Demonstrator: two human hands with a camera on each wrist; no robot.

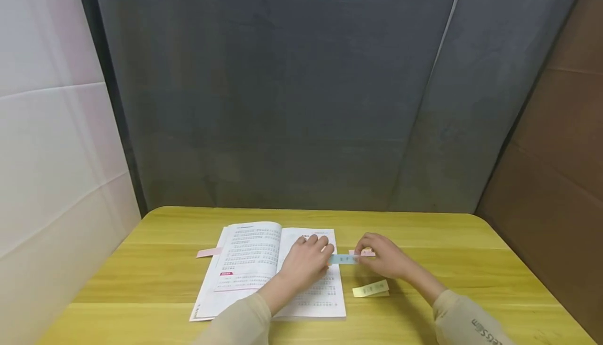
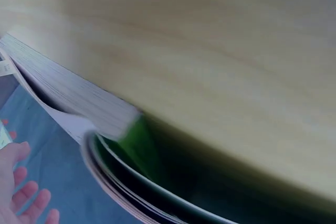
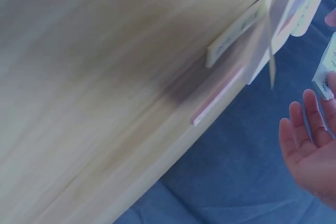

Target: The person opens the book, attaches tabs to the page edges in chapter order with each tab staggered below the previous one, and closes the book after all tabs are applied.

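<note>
Head view: hands pinch blue strip (image 1: 343, 259) over yellow table (image 1: 424, 235); grey backdrop (image 1: 292, 88).

Partial "LESS SIM" lettering on the right sleeve (image 1: 480, 326)
</note>
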